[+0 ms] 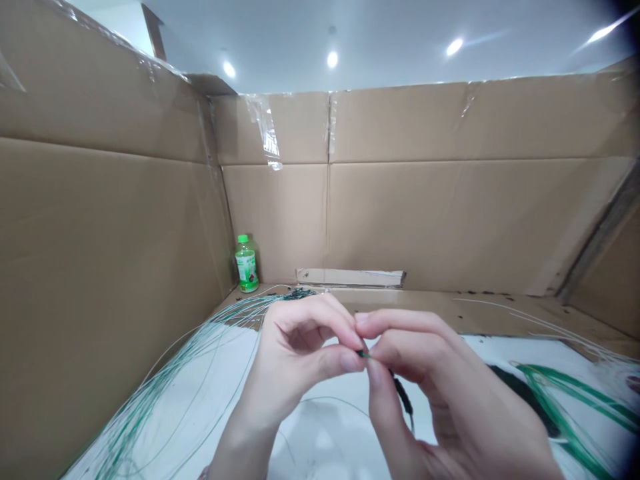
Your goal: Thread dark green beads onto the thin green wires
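My left hand pinches a tiny black piece between thumb and forefinger; what kind of piece it is I cannot make out. From it a short bit of green wire runs to my right hand, whose thumb and fingers close on it. The fingertips of both hands meet in front of me, above the white work surface. Below my right fingers hangs a dark, textured strip, partly hidden by the hand. A thin green strand curves beneath my hands.
Long green and white wires spread along the left side, their dark ends at the back. Thicker green bundles lie at right beside a black object. A green bottle stands in the back left corner. Cardboard walls enclose the area.
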Available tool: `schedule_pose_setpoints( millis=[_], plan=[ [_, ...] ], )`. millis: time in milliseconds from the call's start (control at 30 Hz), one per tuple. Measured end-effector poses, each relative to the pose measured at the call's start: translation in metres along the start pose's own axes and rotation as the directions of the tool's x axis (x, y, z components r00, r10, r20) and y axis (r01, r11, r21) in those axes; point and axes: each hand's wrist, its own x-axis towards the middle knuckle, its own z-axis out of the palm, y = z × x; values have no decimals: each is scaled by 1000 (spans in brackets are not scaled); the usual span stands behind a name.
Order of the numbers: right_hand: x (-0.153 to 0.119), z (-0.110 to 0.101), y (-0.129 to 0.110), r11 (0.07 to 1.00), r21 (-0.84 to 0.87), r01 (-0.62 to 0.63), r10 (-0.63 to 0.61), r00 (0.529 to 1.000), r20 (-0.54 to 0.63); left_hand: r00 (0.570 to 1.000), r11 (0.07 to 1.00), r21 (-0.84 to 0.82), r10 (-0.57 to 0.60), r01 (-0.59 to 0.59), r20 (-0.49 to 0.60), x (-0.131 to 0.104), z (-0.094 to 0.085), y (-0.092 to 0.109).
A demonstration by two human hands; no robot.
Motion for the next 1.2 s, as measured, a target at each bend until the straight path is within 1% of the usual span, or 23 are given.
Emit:
schedule_pose_setpoints(
  millis=[100, 200, 300, 367, 467, 567, 633, 733, 867, 1000, 1067, 1200],
  plan=[
    [-1, -1, 1, 1000, -24, -2, 3, 1000, 7, 1000, 999, 44, 11, -11, -6, 0, 1, 1],
    [0, -4, 2, 998, -62, 27, -24, 999, 49, 1000, 995, 101, 21, -19, -15, 0, 2, 3],
    [2, -6, 4, 992, -101, 76, -66, 993, 98, 998, 971, 236, 39, -29, -38, -1, 4, 9],
    [3, -8, 5, 989, -113, 98, -85, 989, 119, 995, 932, 358, 80, -54, -59, -4, 5, 14],
    [3, -12, 6, 988, -94, 119, -102, 979, 174, 989, 876, 476, 131, -81, -73, -7, 6, 22],
    [3, -16, 8, 993, -26, 113, -104, 969, 225, 992, 870, 486, 115, -78, -46, -7, 4, 25],
    [3, -17, 11, 998, 25, 61, -64, 975, 213, 993, 873, 481, 113, -84, -31, -7, 3, 25],
    [6, -16, 14, 996, 93, -17, -2, 980, 200, 991, 859, 504, 131, -92, -42, -6, 1, 23],
    [10, -17, 17, 991, 136, -10, -23, 971, 240, 990, 838, 536, 141, -104, -29, -9, 1, 22],
    [9, -18, 15, 987, 161, -32, 3, 984, 177, 971, 779, 609, 232, -149, -59, -12, 4, 23],
    [7, -17, 13, 981, 190, -36, 9, 990, 140, 970, 761, 629, 238, -156, -47, -13, 6, 23],
    [6, -17, 14, 967, 255, -17, -15, 992, 122, 975, 756, 635, 220, -156, -23, -14, 8, 25]
  ],
)
